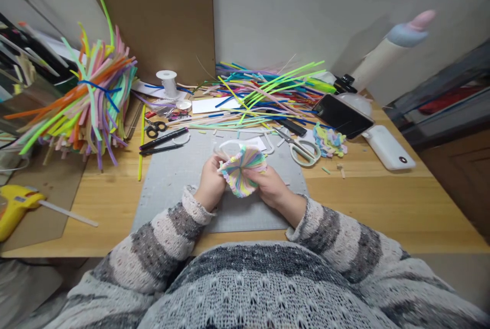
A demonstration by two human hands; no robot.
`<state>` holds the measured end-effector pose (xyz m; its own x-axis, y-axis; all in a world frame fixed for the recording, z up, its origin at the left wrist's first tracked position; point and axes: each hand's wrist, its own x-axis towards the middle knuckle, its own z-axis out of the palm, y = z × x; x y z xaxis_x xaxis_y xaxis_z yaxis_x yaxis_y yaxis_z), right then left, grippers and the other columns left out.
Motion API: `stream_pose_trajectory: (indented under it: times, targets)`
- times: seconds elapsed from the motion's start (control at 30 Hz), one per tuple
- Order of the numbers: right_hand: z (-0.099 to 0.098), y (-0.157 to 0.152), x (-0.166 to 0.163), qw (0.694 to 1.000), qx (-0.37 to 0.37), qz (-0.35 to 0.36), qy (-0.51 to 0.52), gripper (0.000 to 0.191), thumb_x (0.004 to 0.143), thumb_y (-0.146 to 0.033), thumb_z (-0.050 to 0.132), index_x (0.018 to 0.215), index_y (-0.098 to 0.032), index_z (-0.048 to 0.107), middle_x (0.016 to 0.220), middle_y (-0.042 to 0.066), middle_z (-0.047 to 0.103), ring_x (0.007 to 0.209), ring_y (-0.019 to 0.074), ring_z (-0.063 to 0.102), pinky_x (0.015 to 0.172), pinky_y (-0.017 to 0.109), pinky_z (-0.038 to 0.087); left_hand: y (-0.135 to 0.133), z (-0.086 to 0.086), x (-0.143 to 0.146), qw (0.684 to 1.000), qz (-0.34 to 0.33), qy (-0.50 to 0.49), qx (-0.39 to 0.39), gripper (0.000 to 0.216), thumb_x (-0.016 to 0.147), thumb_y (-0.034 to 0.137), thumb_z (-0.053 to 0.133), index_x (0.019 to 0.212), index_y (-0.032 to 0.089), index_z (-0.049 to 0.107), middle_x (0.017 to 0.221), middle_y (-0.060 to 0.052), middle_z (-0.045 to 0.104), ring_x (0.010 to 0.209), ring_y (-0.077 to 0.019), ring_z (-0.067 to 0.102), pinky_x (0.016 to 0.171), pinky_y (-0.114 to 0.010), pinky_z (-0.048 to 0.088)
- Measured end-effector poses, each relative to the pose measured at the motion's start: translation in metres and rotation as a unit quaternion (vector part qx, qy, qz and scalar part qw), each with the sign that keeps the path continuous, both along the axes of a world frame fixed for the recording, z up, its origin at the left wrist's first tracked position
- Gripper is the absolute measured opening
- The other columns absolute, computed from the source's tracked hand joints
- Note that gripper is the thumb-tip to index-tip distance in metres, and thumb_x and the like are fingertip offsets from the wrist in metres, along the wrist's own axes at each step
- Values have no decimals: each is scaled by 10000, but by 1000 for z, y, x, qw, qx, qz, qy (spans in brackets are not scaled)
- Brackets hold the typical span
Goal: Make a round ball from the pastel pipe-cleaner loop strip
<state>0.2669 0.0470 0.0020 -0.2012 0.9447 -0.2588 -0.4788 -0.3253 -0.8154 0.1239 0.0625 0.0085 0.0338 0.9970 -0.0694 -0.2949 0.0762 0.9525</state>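
Note:
Between my two hands is a round, ruffled pipe-cleaner flower [241, 173] in pastel pink, yellow, green and blue stripes that run out from its centre. My left hand [213, 178] is closed on its left edge, with the fingertips partly hidden behind it. From the right, my right hand [270, 184] grips it, thumb pressed on the front near the middle. Both hands hold it above a grey cutting mat [161, 186]. Just beyond it lies a clear and white looped item [229, 146] that I cannot make out well.
White-handled scissors [304, 151], a second pastel ruffled piece [329, 140], a phone [344, 115] and a white power bank [389, 148] lie to the right. Loose pipe cleaners [268, 89] cover the back. Left are a pipe-cleaner bundle [88, 99], black scissors [155, 128], markers [164, 139] and a yellow glue gun [19, 206].

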Motion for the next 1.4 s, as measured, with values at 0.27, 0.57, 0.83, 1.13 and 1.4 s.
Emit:
stream_pose_trajectory:
  times: [0.27, 0.57, 0.83, 1.13, 1.4]
  targets:
    - [8, 6, 22, 987, 17, 157, -18, 367, 668, -367, 820, 976, -189, 729, 965, 58, 744, 842, 195, 670, 891, 385, 515, 6, -2, -11, 995, -89, -20, -37, 289, 617, 322, 828, 736, 133, 644, 735, -21, 675, 678, -146, 598, 687, -296, 508]
    - [-7, 3, 12, 991, 59, 74, -99, 338, 647, -323, 838, 954, -210, 750, 940, 28, 749, 861, 198, 660, 948, 423, 472, 2, 2, -5, 997, -71, -22, -27, 330, 564, 315, 871, 738, 147, 646, 759, -25, 700, 703, -151, 621, 687, -276, 491]
    - [-5, 2, 7, 994, 29, 2, -109, 348, 561, -378, 883, 808, -183, 735, 838, 22, 732, 777, 184, 640, 872, 390, 499, -6, 12, 4, 1000, -10, 20, -16, 301, 562, 294, 859, 705, 156, 633, 684, -2, 673, 653, -136, 601, 646, -254, 484]
    - [-2, 3, 11, 994, -17, 95, -57, 445, 635, -491, 820, 932, -188, 684, 840, 35, 735, 721, 181, 678, 709, 340, 565, 6, 10, -3, 997, 36, -50, -48, 327, 533, 287, 830, 722, 152, 600, 708, -8, 675, 635, -145, 598, 668, -305, 517]
    - [-5, 1, 8, 993, 40, 18, -106, 346, 678, -439, 790, 905, -202, 681, 876, 32, 733, 779, 193, 671, 729, 342, 558, 4, 3, -2, 998, 54, -23, -11, 333, 534, 233, 840, 711, 174, 565, 675, 35, 638, 621, -124, 578, 663, -267, 497]
